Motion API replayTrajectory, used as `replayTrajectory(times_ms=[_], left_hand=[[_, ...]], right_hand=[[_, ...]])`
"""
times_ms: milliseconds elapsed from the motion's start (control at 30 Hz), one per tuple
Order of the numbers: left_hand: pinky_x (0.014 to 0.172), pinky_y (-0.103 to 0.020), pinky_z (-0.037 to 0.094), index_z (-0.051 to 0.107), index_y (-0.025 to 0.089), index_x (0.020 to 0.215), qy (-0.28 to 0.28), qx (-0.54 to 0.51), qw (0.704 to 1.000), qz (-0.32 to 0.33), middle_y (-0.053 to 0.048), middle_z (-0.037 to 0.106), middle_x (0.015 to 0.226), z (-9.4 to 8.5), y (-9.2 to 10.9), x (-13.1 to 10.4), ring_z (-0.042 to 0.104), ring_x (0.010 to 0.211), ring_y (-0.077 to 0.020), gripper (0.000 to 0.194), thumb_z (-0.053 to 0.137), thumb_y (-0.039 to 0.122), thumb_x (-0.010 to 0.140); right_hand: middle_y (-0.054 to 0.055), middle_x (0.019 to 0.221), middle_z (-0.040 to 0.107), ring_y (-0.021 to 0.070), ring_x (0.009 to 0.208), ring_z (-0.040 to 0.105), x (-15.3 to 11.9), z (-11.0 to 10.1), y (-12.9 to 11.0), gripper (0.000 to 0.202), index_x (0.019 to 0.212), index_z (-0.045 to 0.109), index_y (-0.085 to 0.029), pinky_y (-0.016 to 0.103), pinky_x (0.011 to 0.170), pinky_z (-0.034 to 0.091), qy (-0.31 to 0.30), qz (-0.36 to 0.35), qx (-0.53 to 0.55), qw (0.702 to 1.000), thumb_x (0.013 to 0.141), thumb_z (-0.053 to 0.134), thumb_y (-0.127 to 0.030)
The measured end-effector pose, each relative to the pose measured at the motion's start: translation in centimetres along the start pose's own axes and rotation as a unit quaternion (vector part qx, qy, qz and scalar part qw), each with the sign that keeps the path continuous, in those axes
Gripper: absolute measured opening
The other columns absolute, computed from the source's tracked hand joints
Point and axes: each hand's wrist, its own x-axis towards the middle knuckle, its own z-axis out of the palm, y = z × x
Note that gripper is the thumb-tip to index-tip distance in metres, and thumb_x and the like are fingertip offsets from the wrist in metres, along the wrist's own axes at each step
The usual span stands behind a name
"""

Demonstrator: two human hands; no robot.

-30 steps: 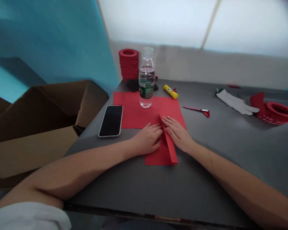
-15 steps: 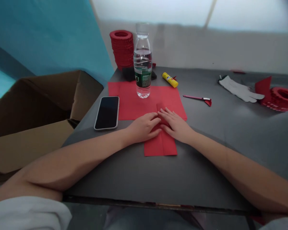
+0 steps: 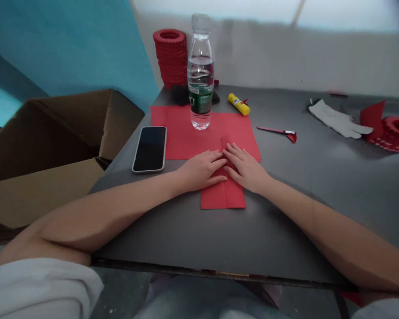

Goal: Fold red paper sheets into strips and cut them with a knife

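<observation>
A folded strip of red paper [image 3: 222, 199] lies on the grey table, with a crease or seam running along its middle. My left hand [image 3: 201, 172] rests flat on its left part, fingers stretched toward the seam. From the other side my right hand [image 3: 245, 168] presses down, fingers spread and near the left fingertips. Both palms hide much of the strip's middle. The strip's far end overlaps a larger stack of red sheets [image 3: 179, 137]. A clear water bottle [image 3: 201, 75] with a green label stands upright on those sheets.
A phone [image 3: 150, 149] lies left of the sheets. Behind are pleated red paper rings [image 3: 171, 60] and a yellow glue stick [image 3: 238, 104]. A pink cutter-like tool [image 3: 275, 130], a white glove [image 3: 339, 119] and more red pleated paper [image 3: 397, 133] lie rightward. A cardboard box [image 3: 49, 133] sits left.
The view has tipped slightly, so everything sits a little higher in the picture. My hands stay on the red strip; the left fingers reach slightly further right and lie a bit straighter.
</observation>
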Motion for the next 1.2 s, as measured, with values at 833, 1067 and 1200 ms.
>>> replayTrajectory(times_ms=[833, 1067, 1200], left_hand=[[0.108, -0.052, 0.025, 0.047, 0.017, 0.133, -0.075, 0.023, 0.997, -0.008, -0.017, 0.036, 0.144, -1.4, 1.3, -0.4, 0.030, 0.136, -0.0315, 0.052, 0.043, 0.049, 0.092], [0.111, -0.046, 0.024, 0.042, 0.016, 0.138, -0.078, -0.021, 0.997, 0.019, -0.017, 0.032, 0.146, -0.4, -0.2, -0.3, 0.027, 0.137, -0.0291, 0.056, 0.038, 0.051, 0.094], [0.113, -0.043, 0.020, 0.041, 0.014, 0.138, -0.075, -0.026, 0.996, 0.036, -0.015, 0.033, 0.146, -0.3, -0.3, -0.2, 0.023, 0.139, -0.0277, 0.057, 0.038, 0.050, 0.094]], right_hand=[[-0.001, 0.074, 0.062, 0.0152, 0.051, 0.057, -2.9, -7.1, 3.1, 0.078, 0.146, 0.021, -0.032, 0.031, 0.049, 0.052, -0.145, 0.259, 0.283, 0.912, 0.078, 0.060, -0.029], [0.014, 0.113, 0.061, 0.0293, 0.107, 0.055, -2.7, -5.9, 0.6, 0.042, 0.123, 0.056, -0.019, 0.046, 0.089, 0.046, 0.013, 0.021, -0.123, 0.992, 0.088, 0.049, -0.041], [0.015, 0.131, 0.051, 0.0283, 0.128, 0.039, 1.0, -3.6, 1.5, 0.041, 0.123, 0.056, -0.016, 0.045, 0.103, 0.035, 0.032, -0.108, -0.106, 0.988, 0.090, 0.047, -0.038]])
